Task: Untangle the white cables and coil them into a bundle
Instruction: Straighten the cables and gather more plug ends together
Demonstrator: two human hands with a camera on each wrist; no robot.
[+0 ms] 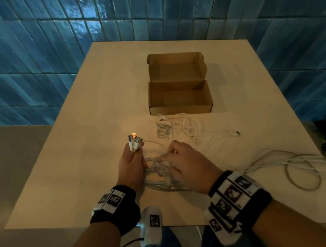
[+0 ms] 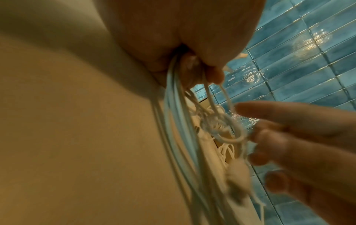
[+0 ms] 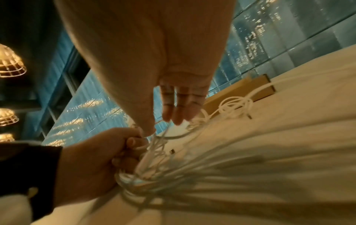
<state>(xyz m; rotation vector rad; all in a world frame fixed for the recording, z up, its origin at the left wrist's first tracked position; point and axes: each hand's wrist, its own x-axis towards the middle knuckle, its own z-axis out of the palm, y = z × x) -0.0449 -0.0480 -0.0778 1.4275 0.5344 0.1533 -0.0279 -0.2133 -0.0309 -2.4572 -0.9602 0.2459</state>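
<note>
My left hand (image 1: 131,163) grips a bunch of white cables (image 1: 156,164), with several connector ends (image 1: 135,142) sticking up out of the fist. The strands hang from it (image 2: 173,114) into a knot between my hands. My right hand (image 1: 185,167) is in that knot, thumb and fingertips pinching a thin loop (image 2: 231,137). In the right wrist view the left hand (image 3: 92,159) holds the gathered strands (image 3: 163,159) just below the right hand's fingers (image 3: 173,109). Long strands (image 1: 284,162) trail off to the right across the table.
An open cardboard box (image 1: 180,109) stands at mid table beyond my hands. More loose white cable (image 1: 189,126) lies in loops in front of it, with one plug (image 1: 236,133) to the right. The beige table (image 1: 82,173) backs onto a blue tiled wall.
</note>
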